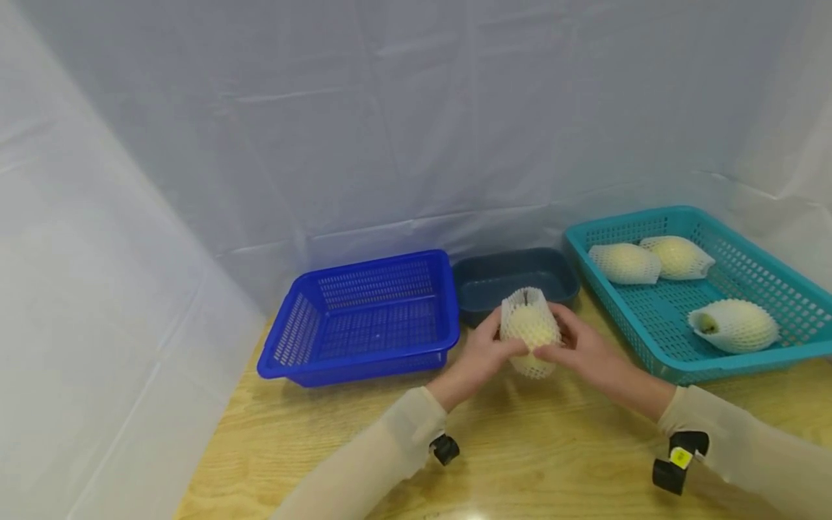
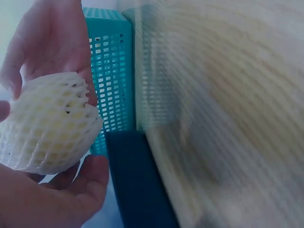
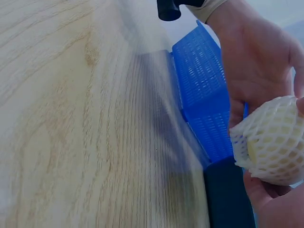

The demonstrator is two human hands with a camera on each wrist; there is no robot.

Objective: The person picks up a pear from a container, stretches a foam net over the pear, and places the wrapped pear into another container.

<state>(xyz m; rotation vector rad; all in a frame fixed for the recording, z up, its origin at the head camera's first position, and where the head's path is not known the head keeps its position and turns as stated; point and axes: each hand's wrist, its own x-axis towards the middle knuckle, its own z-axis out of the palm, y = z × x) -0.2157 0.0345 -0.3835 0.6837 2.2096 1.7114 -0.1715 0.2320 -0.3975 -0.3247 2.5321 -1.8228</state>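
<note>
Both hands hold a pale yellow fruit [image 1: 531,325] wrapped in a white foam net, above the table in front of the dark teal tub. My left hand [image 1: 476,359] grips it from the left, thumb on the near side; my right hand [image 1: 593,355] grips the right side in the same way. In the left wrist view the netted fruit [image 2: 50,128] lies between the two hands. Seen from the right wrist, the net [image 3: 275,142] has an open end with some yellow fruit showing. Fingers behind the fruit are partly hidden.
A blue plastic basket [image 1: 373,361] stands at the left, with nothing inside. Behind the hands is the dark teal tub [image 1: 513,263]. At the right, a turquoise basket [image 1: 624,318] contains three netted fruits [image 1: 737,326]. White sheeting [image 1: 403,130] encloses the wooden table [image 1: 520,448].
</note>
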